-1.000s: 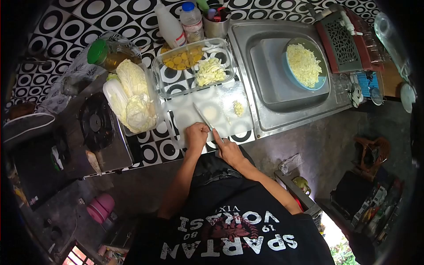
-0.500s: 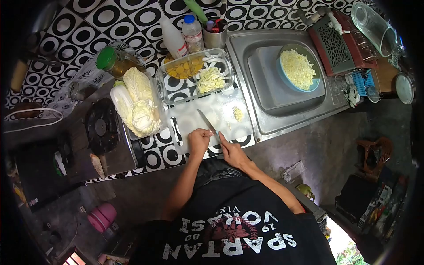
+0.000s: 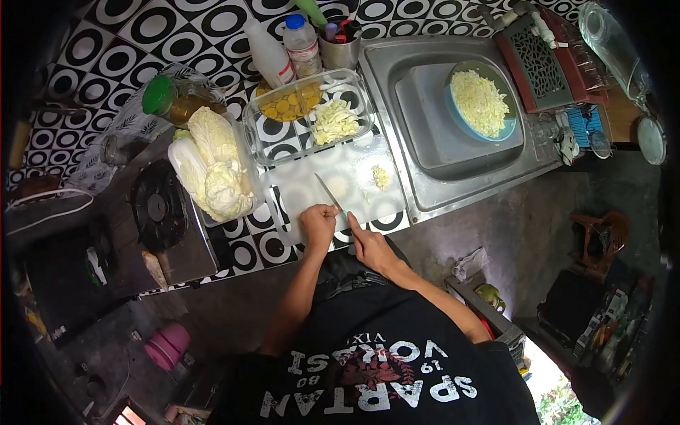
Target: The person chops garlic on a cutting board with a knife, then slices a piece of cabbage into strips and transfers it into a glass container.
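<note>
The right hand (image 3: 370, 244) grips the knife (image 3: 330, 193); the left hand (image 3: 318, 224) is a closed fist on the board (image 3: 312, 185); cabbage (image 3: 212, 164) sits left, a glass dish (image 3: 309, 113) above.

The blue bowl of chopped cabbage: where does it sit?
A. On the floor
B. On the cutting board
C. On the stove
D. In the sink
D: the blue bowl rests on a tray inside the steel sink, to the right of the cutting board, where the hands work with the knife.
</note>
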A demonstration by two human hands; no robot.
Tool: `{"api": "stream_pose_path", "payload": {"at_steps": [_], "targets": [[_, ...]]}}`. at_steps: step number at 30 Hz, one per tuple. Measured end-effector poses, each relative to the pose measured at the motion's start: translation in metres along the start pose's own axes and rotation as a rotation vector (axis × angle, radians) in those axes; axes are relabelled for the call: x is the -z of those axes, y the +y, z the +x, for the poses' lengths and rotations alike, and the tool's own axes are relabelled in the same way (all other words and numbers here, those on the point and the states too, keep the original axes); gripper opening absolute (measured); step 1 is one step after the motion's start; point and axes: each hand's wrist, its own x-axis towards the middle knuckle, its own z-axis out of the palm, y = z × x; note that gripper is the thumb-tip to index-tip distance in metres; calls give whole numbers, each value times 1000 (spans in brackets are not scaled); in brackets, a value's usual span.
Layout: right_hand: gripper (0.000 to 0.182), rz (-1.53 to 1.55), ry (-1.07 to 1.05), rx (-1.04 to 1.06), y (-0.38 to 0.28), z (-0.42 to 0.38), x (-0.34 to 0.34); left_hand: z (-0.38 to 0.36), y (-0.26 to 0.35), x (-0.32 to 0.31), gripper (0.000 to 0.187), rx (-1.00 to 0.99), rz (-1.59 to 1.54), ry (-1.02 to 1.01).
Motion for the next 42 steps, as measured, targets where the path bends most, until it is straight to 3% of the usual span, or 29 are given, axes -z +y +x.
{"api": "stream_pose_path", "payload": {"at_steps": [4,9,15,19,22,25,29,33,35,38,42], "targets": [[74,-108,1,73,12,-1,-10,-2,11,5,12,-7,-17,9],[82,-308,-76,23,15,13,-24,2,9,5,9,-36,228,7],[87,-368,-90,28,10,14,-13,2,5,5,7,-5,143,-5],[81,-336,-41,17,19,4,6,-1,6,2,10,38,32,1],[69,-135,193,-51,25,8,22,0,14,7,11,80,9,-23],[68,-80,228,4,20,9,30,3,37,16,13,142,43,-59],[66,-48,186,-5,12,9,24,6,36,11,27,199,90,-80],[64,7,220,16,5,9,20,6,36,2,24,92,127,-20],[63,16,228,17,5,9,20,9,31,-5,18,185,-156,-44],[63,27,221,19,7,8,16,12,18,-14,14,177,-283,-6],[66,1,182,57,9,6,8,12,22,-11,14,163,-220,-22]]}}
